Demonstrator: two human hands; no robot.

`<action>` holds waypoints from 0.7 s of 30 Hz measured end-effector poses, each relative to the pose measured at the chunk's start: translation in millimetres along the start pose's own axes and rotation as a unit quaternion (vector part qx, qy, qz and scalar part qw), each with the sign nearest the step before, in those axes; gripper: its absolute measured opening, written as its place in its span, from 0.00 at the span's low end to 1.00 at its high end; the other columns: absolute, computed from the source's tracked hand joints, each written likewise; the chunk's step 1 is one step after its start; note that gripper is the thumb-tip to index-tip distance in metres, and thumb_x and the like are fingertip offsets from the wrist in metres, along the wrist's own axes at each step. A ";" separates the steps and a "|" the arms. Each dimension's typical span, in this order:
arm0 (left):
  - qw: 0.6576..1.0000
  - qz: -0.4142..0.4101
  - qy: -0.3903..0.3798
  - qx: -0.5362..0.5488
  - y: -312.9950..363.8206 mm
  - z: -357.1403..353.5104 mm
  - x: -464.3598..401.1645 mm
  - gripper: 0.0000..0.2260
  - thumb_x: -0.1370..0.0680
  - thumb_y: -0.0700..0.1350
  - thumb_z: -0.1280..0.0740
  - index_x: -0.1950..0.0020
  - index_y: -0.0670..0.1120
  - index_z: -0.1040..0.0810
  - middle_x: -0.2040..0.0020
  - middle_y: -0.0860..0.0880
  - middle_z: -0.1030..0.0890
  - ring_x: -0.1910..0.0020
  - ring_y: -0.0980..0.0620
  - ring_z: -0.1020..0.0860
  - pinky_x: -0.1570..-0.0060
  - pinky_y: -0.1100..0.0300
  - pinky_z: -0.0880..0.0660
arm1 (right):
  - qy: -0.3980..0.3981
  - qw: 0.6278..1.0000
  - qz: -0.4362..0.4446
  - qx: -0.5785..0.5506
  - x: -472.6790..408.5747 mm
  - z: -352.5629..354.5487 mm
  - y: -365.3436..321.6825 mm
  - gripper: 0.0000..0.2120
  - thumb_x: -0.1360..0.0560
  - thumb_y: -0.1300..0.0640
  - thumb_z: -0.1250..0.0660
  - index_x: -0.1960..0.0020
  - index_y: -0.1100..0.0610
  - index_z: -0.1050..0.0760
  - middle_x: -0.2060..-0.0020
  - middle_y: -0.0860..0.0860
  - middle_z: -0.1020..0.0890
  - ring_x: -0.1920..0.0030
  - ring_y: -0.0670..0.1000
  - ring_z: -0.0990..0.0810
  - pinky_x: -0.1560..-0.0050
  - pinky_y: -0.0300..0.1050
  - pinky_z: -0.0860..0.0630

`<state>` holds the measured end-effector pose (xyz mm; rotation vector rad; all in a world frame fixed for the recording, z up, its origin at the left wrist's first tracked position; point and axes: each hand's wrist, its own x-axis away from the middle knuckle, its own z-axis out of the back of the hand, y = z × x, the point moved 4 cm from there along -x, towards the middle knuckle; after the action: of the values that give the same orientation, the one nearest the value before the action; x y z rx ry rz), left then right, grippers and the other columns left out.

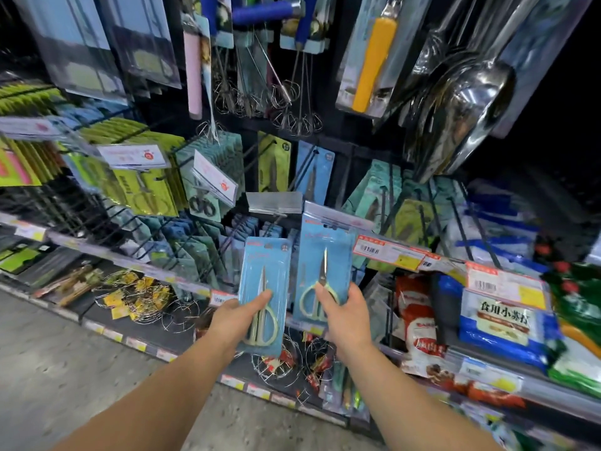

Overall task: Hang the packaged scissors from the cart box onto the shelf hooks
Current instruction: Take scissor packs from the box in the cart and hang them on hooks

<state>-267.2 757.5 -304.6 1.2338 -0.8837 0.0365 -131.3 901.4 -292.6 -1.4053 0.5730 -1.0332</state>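
1. Forearms fill the near foreground, both reaching far toward the shelf (325,415); the cart box is not in view.
2. Shelf wall beyond is crowded with hooks of carded goods; a row of blue cards (208,252) hangs far left of the hands, a clear tag holder (276,201) sits just above and between the two packs; which hook is the target I cannot tell.
3. Right pack of scissors (325,255), the larger one in view, stands upright with its top near that tag holder; right hand (344,315) grips its lower edge, thumb across the front over the handle loops, fingers hidden behind.
4. Left pack of scissors (265,288) sits nearer and lower, also upright; left hand (242,315) holds its lower left part, thumb pressed on the front by the handles, fingers curled behind.
5. Handling, my judgement: each pack light, flat, fairly stiff card under a slick blister; weight low at the handles; steel inside not fragile, though the card could crease; hang hole at the top is the weak point and may tear; grip low by the edges, as now, keeping the top free for the hook.
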 end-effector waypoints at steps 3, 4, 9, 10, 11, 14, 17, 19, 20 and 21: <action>1.000 -0.003 -0.012 -0.008 5.2 1.3 1.2 0.43 0.27 0.58 0.28 0.21 0.41 0.43 0.23 0.41 0.35 0.27 0.39 0.35 0.31 0.44 0.34 | 0.004 1.000 0.012 -0.025 1.8 -0.6 -5.6 0.09 0.26 0.51 0.29 0.48 0.45 0.26 0.51 0.42 0.18 0.52 0.41 0.20 0.53 0.40 0.22; 1.000 -0.006 -0.012 -0.015 7.1 1.7 1.6 0.42 0.26 0.58 0.28 0.21 0.41 0.43 0.23 0.41 0.35 0.27 0.39 0.35 0.32 0.43 0.34 | 0.006 0.999 0.017 -0.031 2.6 -0.4 -7.3 0.09 0.25 0.53 0.29 0.49 0.45 0.27 0.51 0.42 0.18 0.52 0.39 0.20 0.55 0.36 0.25; 1.000 -0.012 -0.023 -0.016 7.7 4.7 -0.2 0.43 0.27 0.60 0.28 0.21 0.40 0.43 0.24 0.40 0.35 0.27 0.39 0.34 0.34 0.42 0.31 | 0.021 0.999 0.017 -0.028 7.4 -1.9 -6.7 0.08 0.26 0.54 0.28 0.50 0.46 0.26 0.51 0.43 0.17 0.50 0.44 0.19 0.46 0.44 0.24; 0.999 -0.013 -0.027 -0.018 7.3 4.9 -0.2 0.43 0.27 0.60 0.28 0.21 0.40 0.43 0.24 0.40 0.35 0.27 0.39 0.34 0.33 0.43 0.32 | 0.022 0.999 0.015 -0.029 8.2 -2.0 -6.0 0.08 0.26 0.53 0.28 0.49 0.46 0.26 0.51 0.44 0.17 0.49 0.45 0.19 0.45 0.45 0.24; 0.999 -0.014 -0.030 -0.023 6.8 5.2 -0.3 0.43 0.27 0.60 0.28 0.21 0.40 0.43 0.24 0.41 0.35 0.27 0.39 0.34 0.32 0.44 0.33 | 0.023 0.999 0.013 -0.029 8.9 -2.1 -5.2 0.09 0.26 0.53 0.28 0.49 0.47 0.26 0.51 0.44 0.17 0.49 0.45 0.19 0.45 0.45 0.24; 0.999 -0.019 -0.037 -0.029 6.4 6.5 0.8 0.46 0.29 0.63 0.28 0.21 0.41 0.43 0.24 0.41 0.35 0.27 0.39 0.34 0.31 0.43 0.34 | 0.020 0.999 0.004 -0.033 10.7 -2.8 -2.4 0.09 0.26 0.52 0.28 0.48 0.46 0.26 0.50 0.44 0.17 0.49 0.46 0.18 0.45 0.46 0.23; 0.999 -0.015 -0.029 -0.031 4.2 8.9 1.2 0.47 0.30 0.64 0.27 0.21 0.41 0.42 0.25 0.41 0.33 0.29 0.39 0.31 0.38 0.47 0.27 | 0.023 0.999 -0.004 -0.035 11.6 -2.0 1.1 0.09 0.26 0.51 0.28 0.49 0.46 0.25 0.51 0.44 0.17 0.49 0.48 0.18 0.45 0.51 0.21; 0.999 -0.010 -0.023 -0.034 3.2 8.2 2.4 0.45 0.28 0.62 0.28 0.21 0.41 0.42 0.25 0.41 0.33 0.30 0.39 0.31 0.47 0.50 0.27 | 0.029 0.999 -0.008 -0.034 12.3 -0.5 3.4 0.09 0.27 0.51 0.28 0.49 0.47 0.25 0.51 0.45 0.16 0.49 0.49 0.17 0.45 0.53 0.21; 0.999 -0.012 -0.025 -0.034 2.3 7.6 2.1 0.44 0.27 0.61 0.28 0.21 0.41 0.43 0.25 0.41 0.33 0.29 0.39 0.31 0.46 0.50 0.28 | 0.032 0.999 -0.009 -0.029 13.0 0.5 4.4 0.09 0.27 0.50 0.28 0.49 0.47 0.25 0.51 0.45 0.16 0.50 0.49 0.17 0.45 0.54 0.21; 0.999 -0.011 -0.027 -0.032 1.1 6.7 1.3 0.44 0.28 0.61 0.28 0.21 0.41 0.43 0.25 0.41 0.33 0.29 0.39 0.32 0.41 0.48 0.28 | 0.032 0.999 -0.010 -0.025 13.5 1.2 5.4 0.09 0.27 0.50 0.28 0.49 0.47 0.25 0.51 0.45 0.16 0.50 0.49 0.17 0.45 0.55 0.21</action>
<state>-270.7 751.8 -302.6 1.1884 -0.9120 -0.0431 -122.5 889.8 -294.4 -1.4279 0.6375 -1.0900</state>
